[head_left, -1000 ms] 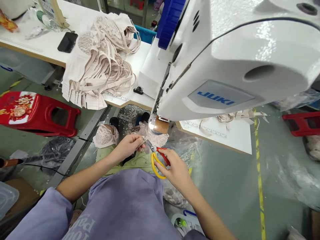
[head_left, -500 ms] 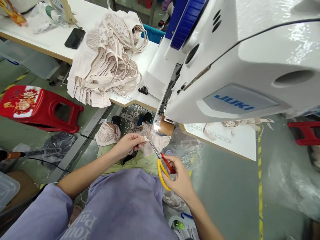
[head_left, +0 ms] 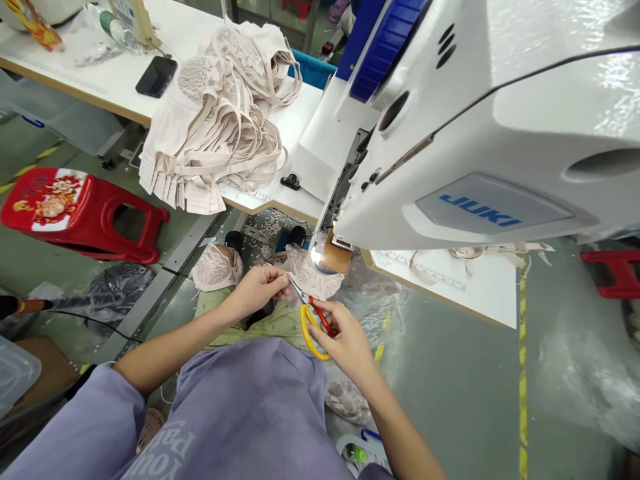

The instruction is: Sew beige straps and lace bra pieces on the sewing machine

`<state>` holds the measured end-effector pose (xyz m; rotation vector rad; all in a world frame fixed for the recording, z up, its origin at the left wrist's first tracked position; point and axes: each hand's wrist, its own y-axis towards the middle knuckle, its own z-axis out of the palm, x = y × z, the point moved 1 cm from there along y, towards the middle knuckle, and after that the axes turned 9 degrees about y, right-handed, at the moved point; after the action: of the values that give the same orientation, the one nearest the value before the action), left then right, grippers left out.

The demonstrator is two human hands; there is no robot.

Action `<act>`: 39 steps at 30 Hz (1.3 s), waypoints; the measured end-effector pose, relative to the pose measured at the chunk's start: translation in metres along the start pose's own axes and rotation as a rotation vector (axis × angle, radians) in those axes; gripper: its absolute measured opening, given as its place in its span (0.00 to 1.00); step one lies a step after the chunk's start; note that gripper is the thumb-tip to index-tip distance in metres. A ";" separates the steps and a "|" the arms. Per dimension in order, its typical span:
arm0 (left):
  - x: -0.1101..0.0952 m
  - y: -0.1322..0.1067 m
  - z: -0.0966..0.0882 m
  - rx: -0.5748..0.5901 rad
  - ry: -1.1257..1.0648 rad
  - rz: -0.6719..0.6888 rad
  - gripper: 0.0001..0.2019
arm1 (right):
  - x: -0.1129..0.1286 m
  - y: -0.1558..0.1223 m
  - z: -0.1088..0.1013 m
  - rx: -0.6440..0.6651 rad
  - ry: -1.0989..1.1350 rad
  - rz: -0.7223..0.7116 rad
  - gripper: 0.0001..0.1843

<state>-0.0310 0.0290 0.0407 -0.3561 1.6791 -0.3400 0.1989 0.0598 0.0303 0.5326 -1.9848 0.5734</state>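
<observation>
My right hand [head_left: 340,337] grips a pair of scissors [head_left: 306,303] with one red and one yellow handle. The blade tips reach up to the fingertips of my left hand [head_left: 260,290]. Those fingers are pinched on the edge of a beige lace bra, mostly covered by the hand. One lace cup [head_left: 217,267] rests on my left knee, and the other cup [head_left: 315,273] lies on the right, below the sewing machine's rounded metal arm end [head_left: 320,257].
A white JUKI sewing machine [head_left: 450,153] overhangs the right side. Stacked beige bras [head_left: 215,133] cover the table by a black phone [head_left: 157,76]. A red stool [head_left: 100,213] stands at left. Plastic sheeting [head_left: 375,300] and scraps lie on the floor.
My right hand has brought the scissors left and slightly up, so their tips now meet my left fingertips. My left hand has shifted slightly left, still pinching.
</observation>
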 end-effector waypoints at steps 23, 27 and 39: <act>-0.026 -0.011 0.010 0.398 -0.210 -0.167 0.10 | 0.009 0.035 -0.047 -0.217 -0.466 -0.492 0.24; -0.031 -0.012 0.008 0.480 0.121 -0.112 0.11 | 0.006 0.029 -0.003 0.101 -0.217 -0.465 0.17; 0.062 -0.020 0.095 0.461 -0.740 -0.033 0.52 | 0.007 0.024 -0.005 -0.345 1.037 0.369 0.21</act>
<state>0.0554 -0.0172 -0.0192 -0.1331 0.8387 -0.5299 0.1851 0.0807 0.0339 -0.3281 -1.1213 0.5490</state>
